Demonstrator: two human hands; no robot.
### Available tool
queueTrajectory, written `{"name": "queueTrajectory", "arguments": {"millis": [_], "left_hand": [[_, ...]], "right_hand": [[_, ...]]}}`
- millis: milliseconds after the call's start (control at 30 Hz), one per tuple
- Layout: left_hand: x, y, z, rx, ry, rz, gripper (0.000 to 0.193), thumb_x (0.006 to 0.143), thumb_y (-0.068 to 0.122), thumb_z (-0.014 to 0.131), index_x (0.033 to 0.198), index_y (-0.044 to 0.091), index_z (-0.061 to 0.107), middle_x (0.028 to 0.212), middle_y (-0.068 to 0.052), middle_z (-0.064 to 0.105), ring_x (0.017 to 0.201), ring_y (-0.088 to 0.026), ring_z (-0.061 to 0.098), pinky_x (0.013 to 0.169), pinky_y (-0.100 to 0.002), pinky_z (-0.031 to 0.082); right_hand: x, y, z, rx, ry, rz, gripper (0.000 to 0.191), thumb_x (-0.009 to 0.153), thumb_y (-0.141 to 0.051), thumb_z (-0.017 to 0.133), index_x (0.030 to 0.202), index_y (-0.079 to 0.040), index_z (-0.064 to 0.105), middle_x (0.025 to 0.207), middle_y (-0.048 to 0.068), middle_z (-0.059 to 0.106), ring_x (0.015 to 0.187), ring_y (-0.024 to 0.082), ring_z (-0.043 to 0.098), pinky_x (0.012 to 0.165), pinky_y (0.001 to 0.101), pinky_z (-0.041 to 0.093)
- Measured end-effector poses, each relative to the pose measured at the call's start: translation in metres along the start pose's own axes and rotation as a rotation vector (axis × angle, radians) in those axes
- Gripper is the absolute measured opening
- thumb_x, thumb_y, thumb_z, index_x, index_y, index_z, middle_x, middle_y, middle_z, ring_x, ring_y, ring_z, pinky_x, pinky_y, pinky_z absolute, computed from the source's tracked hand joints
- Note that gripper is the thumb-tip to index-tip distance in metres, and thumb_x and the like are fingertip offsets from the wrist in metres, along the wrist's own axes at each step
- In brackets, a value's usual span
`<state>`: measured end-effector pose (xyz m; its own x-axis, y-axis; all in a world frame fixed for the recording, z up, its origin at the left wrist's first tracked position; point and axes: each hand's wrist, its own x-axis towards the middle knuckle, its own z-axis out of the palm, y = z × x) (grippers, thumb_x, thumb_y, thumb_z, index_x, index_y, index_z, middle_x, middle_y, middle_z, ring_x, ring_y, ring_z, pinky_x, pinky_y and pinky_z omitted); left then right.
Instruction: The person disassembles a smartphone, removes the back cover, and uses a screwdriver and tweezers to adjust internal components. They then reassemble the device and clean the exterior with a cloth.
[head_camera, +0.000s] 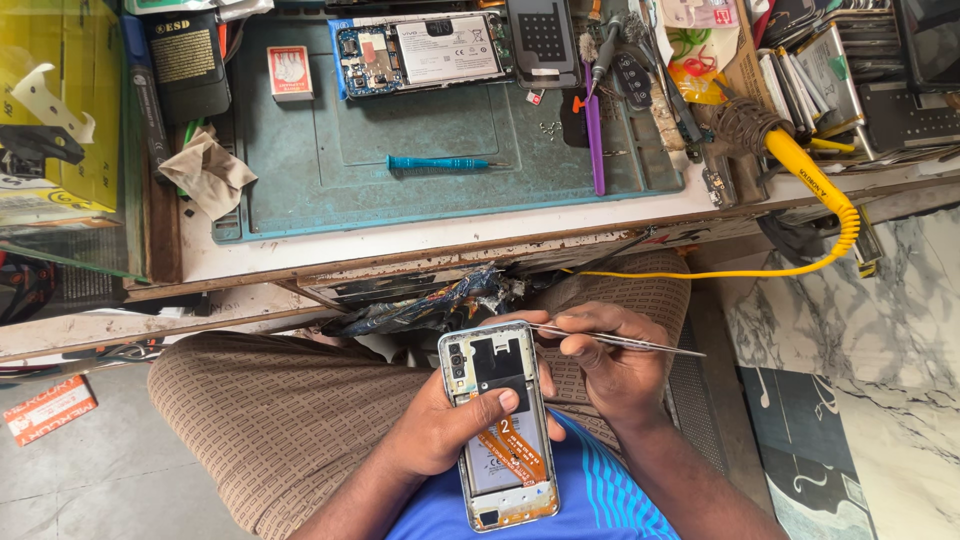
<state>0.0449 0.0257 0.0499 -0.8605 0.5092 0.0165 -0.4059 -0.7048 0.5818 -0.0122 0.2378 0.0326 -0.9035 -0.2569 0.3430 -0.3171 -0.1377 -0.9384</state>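
My left hand (445, 430) grips an opened phone (497, 425) over my lap, back cover off, with the thumb lying across its middle. The phone shows a black shield near the camera end and an orange flex strip over the battery. My right hand (608, 362) pinches metal tweezers (640, 343), whose handle end sticks out to the right. The tips point left toward the phone's upper right edge; whether they touch it I cannot tell.
Above my knees is the workbench with a teal repair mat (330, 200). On it lie a blue screwdriver (440, 162), a purple pry tool (594, 140) and another opened phone (420, 52). A yellow soldering iron (815, 175) rests at the right; a crumpled cloth (208, 170) at the left.
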Motion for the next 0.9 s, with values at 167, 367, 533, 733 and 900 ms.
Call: {"name": "queueTrajectory", "arguments": {"millis": [167,367,533,733,900], "left_hand": [[0.001,0.0,0.0,0.005,-0.002,0.007,0.076,0.099,0.014,0.061,0.163,0.003,0.022,0.116,-0.016,0.063,0.1,-0.034,0.074,0.09,-0.046,0.062],[0.001,-0.001,-0.002,0.002,-0.005,0.007,0.076,0.099,0.014,0.061,0.163,0.003,0.022,0.117,-0.016,0.062,0.1,-0.033,0.073,0.09,-0.046,0.062],[0.002,-0.002,-0.003,-0.024,-0.008,0.001,0.076,0.099,0.014,0.061,0.163,0.003,0.022,0.117,-0.016,0.062,0.101,-0.033,0.073,0.09,-0.046,0.062],[0.002,-0.002,-0.004,-0.023,-0.014,-0.009,0.076,0.1,0.013,0.061,0.164,0.003,0.021,0.117,-0.016,0.062,0.101,-0.033,0.073,0.091,-0.045,0.062],[0.003,-0.001,-0.005,-0.032,-0.008,-0.009,0.079,0.099,0.015,0.063,0.164,0.003,0.02,0.116,-0.016,0.062,0.1,-0.034,0.073,0.091,-0.046,0.062]], "right_hand": [[0.004,-0.004,-0.002,-0.182,-0.022,-0.072,0.026,0.094,-0.029,0.078,0.102,-0.004,0.074,0.097,0.01,0.079,0.088,0.018,0.078,0.075,0.0274,0.061],[0.01,-0.011,0.0,-0.383,-0.033,-0.223,0.023,0.093,-0.029,0.078,0.098,-0.007,0.072,0.093,0.009,0.077,0.087,0.02,0.079,0.075,0.0298,0.062],[0.011,-0.014,0.002,-0.364,-0.045,-0.214,0.021,0.093,-0.026,0.079,0.097,-0.007,0.071,0.093,0.01,0.077,0.086,0.021,0.079,0.074,0.0302,0.062],[0.018,-0.021,0.006,-0.507,-0.073,-0.346,0.019,0.089,-0.017,0.08,0.101,-0.007,0.069,0.092,0.01,0.077,0.083,0.02,0.079,0.071,0.0299,0.063],[0.02,-0.029,0.005,-0.519,-0.099,-0.435,0.021,0.088,-0.013,0.081,0.104,-0.006,0.069,0.094,0.012,0.076,0.091,0.025,0.079,0.076,0.0337,0.067]]}}
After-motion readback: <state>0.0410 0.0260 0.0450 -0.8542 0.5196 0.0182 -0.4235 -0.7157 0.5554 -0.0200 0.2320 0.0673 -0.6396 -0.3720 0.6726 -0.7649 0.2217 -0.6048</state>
